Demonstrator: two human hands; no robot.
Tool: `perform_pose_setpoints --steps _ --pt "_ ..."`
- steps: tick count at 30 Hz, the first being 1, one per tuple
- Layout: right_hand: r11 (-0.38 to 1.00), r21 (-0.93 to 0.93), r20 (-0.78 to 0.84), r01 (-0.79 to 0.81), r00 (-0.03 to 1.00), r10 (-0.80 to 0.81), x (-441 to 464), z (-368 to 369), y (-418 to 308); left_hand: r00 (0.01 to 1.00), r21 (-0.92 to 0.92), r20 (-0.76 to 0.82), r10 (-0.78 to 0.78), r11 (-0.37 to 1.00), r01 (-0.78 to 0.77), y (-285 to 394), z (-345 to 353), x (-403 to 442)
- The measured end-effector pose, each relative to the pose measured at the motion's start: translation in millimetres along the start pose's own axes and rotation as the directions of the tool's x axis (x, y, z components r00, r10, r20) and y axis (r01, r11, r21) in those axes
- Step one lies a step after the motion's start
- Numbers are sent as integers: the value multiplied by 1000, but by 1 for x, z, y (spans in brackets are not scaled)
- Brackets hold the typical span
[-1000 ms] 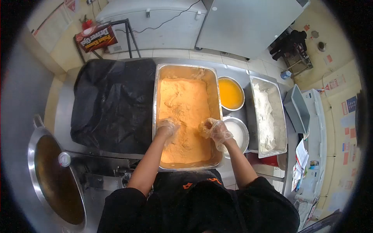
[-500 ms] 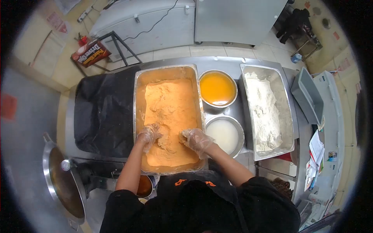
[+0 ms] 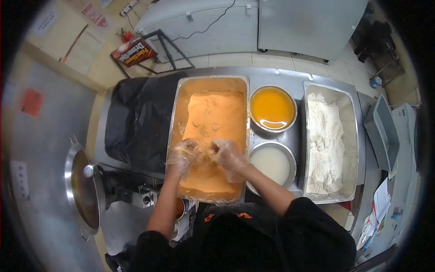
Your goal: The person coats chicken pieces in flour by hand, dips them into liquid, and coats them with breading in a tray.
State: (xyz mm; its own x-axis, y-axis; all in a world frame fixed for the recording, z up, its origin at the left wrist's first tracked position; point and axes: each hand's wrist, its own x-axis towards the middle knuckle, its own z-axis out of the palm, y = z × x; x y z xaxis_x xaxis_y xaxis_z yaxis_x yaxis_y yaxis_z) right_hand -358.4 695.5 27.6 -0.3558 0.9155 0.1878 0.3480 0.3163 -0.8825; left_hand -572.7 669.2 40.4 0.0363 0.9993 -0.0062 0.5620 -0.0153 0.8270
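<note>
Both hands wear clear plastic gloves and are over a deep metal pan [image 3: 247,118] of orange powder [image 3: 213,106]. My left hand [image 3: 184,157] has its fingers curled above the powder on the near left. My right hand [image 3: 228,157] is close beside it, thumb and fingers drawn together. Between the two hands there is an orange, powdery clump [image 3: 206,152]; blur and the gloves hide what it is. To the right of the pan stand a round bowl of orange-yellow liquid [image 3: 273,107] and a round bowl of whitish liquid [image 3: 270,164].
A second deep pan [image 3: 355,149] of white powder [image 3: 324,145] lies farther right. Black sheeting [image 3: 141,122] covers the counter at left. Below left is a large wok-like pan [image 3: 84,190]. A grey bin [image 3: 381,131] and papers [image 3: 379,206] are at far right.
My hands have come up out of the powder and drawn closer together, fingers curled around the clump. The camera view has turned, so the counter appears shifted right.
</note>
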Motion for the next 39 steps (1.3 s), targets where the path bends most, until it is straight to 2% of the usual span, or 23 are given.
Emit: perform_pose_setpoints --steps 1,2,4,5,6,8,9,10,11,13,15,17,18,21,23,25,27,28,30,32,33,35,39 --pt "1000 16 -1 13 1000 -13 4 -16 -7 995 175 72 -65 983 52 21 -8 8" --pt "997 75 27 -19 999 17 6 -44 -11 993 91 55 -104 991 99 44 -14 9" --pt "852 492 164 -179 980 111 15 -98 -23 993 43 82 -88 995 84 67 -12 27" --pt "941 324 91 -103 993 77 21 -122 -24 993 -8 94 -76 997 77 83 -10 38" --pt "991 134 27 -29 999 26 29 -144 -19 994 177 111 10 984 -29 134 -10 49" --pt "987 152 -9 45 999 -44 45 -180 3 955 329 147 258 898 -294 160 3 82" --pt "988 -151 -15 -29 1000 27 50 -206 -21 937 228 152 313 912 -342 162 18 101" --pt "983 -182 -34 -29 999 24 55 -218 -11 917 125 154 367 914 -387 165 35 119" --pt "982 -187 -42 -37 999 29 62 -228 5 894 186 224 388 884 -429 174 50 140" --pt "886 -459 13 -71 996 86 75 -236 50 860 232 309 407 844 -483 191 84 177" --pt "843 -528 24 -102 991 135 80 -232 102 786 416 450 425 679 -605 195 123 208" --pt "775 -603 143 190 981 -128 79 -231 150 769 418 501 398 667 -617 186 161 234" --pt "706 -661 220 254 965 -141 72 -237 158 763 433 536 362 658 -617 178 179 243" --pt "620 -713 314 327 940 -135 59 -233 204 714 384 598 363 653 -653 142 217 262" --pt "674 -678 330 291 941 -74 52 -234 217 729 351 565 386 687 -636 118 233 264" --pt "723 -621 292 302 945 -145 41 -233 224 743 320 538 399 718 -618 99 254 264" --pt "730 -630 262 265 958 -121 36 -230 224 772 441 518 369 658 -610 91 269 262" --pt "702 -647 323 297 941 -100 34 -231 222 770 441 522 367 656 -612 91 269 261" --pt "674 -659 385 335 919 -80 32 -231 222 546 422 706 451 350 -836 89 267 255" --pt "674 -690 404 264 913 55 32 -228 230 580 425 691 432 407 -809 78 277 254" --pt "674 -688 406 267 913 53 32 -228 228 610 422 676 414 461 -780 80 278 252" --pt "656 -712 430 250 894 127 32 -228 222 587 424 695 415 423 -801 81 277 249" --pt "691 -673 403 264 914 44 35 -230 215 576 431 720 386 401 -808 86 280 249"
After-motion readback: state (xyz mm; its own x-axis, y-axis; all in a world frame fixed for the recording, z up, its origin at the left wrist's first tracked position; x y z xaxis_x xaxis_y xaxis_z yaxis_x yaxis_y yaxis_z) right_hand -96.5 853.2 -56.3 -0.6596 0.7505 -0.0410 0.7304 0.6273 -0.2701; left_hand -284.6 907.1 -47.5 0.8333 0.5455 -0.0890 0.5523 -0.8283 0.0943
